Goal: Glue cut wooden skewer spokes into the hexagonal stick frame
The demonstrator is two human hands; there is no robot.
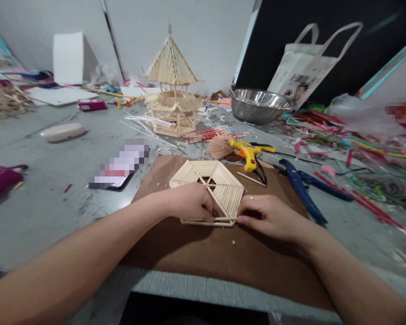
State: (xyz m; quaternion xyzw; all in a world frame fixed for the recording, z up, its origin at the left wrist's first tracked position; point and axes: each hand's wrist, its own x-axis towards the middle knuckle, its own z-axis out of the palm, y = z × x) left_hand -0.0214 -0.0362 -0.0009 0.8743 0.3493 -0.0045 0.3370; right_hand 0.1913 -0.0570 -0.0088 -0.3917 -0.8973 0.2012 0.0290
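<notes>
A hexagonal frame of pale wooden sticks [226, 198] lies on a brown sheet [257, 266], its panels partly filled with parallel sticks around a small central opening. My left hand [192, 201] rests over its left and front part, fingers closed on a thin stick [225, 219] near the front edge. At the front right corner, my right hand [269, 214], with a ring on one finger, pinches the other end of this same stick. Part of the frame is hidden under my left hand.
Behind the sheet stand a stick pagoda [172, 90] and a yellow glue gun [249, 155]. Blue pliers [299, 185] lie right, a phone [122, 167] left. Farther back are a metal bowl [260, 106], a tote bag [299, 72] and coloured scraps [362, 135].
</notes>
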